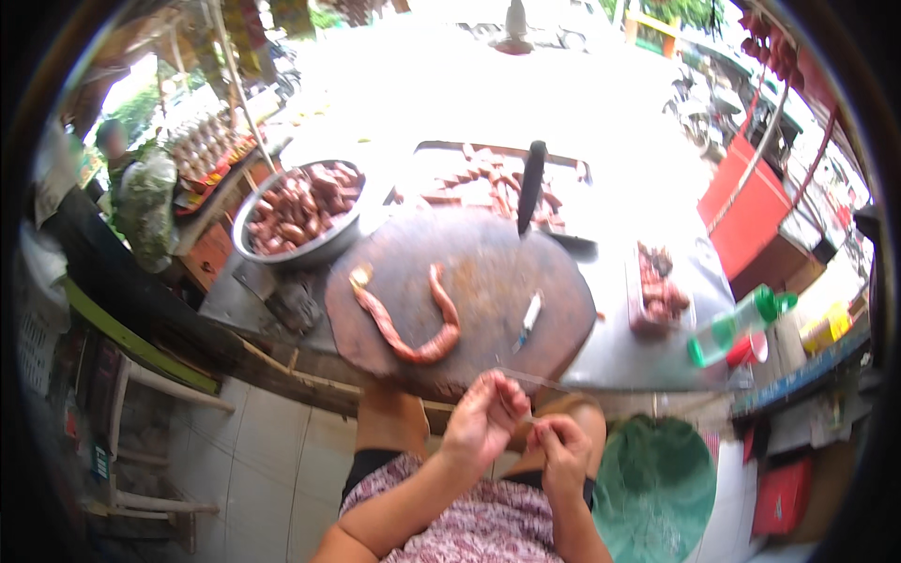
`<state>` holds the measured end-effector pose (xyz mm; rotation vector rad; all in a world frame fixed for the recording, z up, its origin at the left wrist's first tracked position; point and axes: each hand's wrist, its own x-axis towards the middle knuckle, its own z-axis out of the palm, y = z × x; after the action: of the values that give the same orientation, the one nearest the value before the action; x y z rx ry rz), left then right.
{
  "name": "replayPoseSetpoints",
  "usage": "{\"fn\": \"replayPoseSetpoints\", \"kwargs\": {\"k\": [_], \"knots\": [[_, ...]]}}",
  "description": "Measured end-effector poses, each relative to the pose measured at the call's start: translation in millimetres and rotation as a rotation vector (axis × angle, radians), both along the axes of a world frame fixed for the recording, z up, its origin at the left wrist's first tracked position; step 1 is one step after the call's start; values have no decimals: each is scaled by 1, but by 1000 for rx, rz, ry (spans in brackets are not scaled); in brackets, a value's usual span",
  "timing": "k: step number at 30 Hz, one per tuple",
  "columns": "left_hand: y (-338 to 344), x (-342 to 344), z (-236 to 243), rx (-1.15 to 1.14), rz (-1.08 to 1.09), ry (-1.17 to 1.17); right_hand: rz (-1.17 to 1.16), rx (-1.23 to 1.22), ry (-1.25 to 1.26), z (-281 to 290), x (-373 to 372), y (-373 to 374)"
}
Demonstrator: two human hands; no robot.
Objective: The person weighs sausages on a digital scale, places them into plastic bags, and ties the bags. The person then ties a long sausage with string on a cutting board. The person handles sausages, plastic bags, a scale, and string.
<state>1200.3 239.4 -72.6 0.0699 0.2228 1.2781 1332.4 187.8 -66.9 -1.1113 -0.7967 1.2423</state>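
A raw sausage link (435, 351) lies bent in a U on the round wooden chopping board (493, 281). Just off the board's near edge, my left hand (486, 419) is closed, its fingers curled. Close beside it, my right hand (560, 450) pinches with thumb and forefinger. A thin pale string (531, 419) seems to run between both hands; its ends are hard to make out. On the board's right part rests a small white-and-blue tool (529, 319), too blurred to name. A knife (532, 188) with a black handle stands upright at the far edge.
Left of the board sits a metal bowl of sausages (300, 208); behind is a tray of sausages (493, 183). To the right stand a plastic tub of meat (657, 291) and a green bottle (737, 328). A green bag (654, 488) is below, near my right knee.
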Motion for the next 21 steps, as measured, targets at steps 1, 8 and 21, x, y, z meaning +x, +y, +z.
{"fn": "replayPoseSetpoints", "kwargs": {"k": [1, 8, 21], "knots": [[0, 0, 2, -23, -22, -21, -13, -39, -106, 5, 3, 0], [-8, 4, 2, 52, -26, 19, 153, 15, -185, 21, 4, -5], [-19, 15, 0, -19, -195, 267, 6, 394, -877, 22, 20, -3]]}}
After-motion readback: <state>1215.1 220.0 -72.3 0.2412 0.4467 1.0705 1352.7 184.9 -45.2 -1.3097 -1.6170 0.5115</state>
